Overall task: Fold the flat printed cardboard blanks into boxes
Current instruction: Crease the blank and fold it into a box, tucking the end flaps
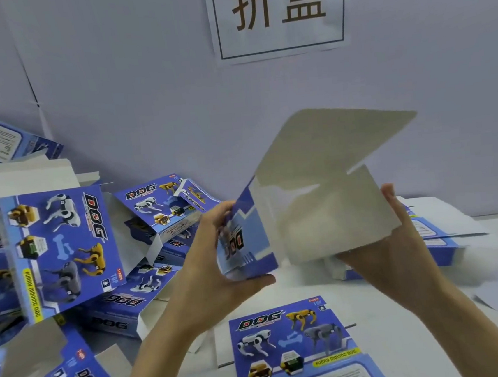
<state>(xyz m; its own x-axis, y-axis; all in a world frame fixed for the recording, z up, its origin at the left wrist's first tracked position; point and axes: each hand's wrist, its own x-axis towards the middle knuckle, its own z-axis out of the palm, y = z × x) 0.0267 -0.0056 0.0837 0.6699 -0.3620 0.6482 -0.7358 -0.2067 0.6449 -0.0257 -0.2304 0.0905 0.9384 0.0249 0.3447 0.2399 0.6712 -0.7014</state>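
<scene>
I hold a half-formed blue printed box in the air above the table, its grey inner flaps turned toward me and one large flap raised up and to the right. My left hand grips the box's blue printed left side, fingers behind and thumb under the bottom edge. My right hand holds the right edge of the grey flap, thumb along its side. A flat printed blank with robot dogs lies on the white table just below my hands.
A pile of folded blue boxes fills the left side of the table. More flat blanks are stacked at the right behind my right hand. A paper sign hangs on the grey wall ahead.
</scene>
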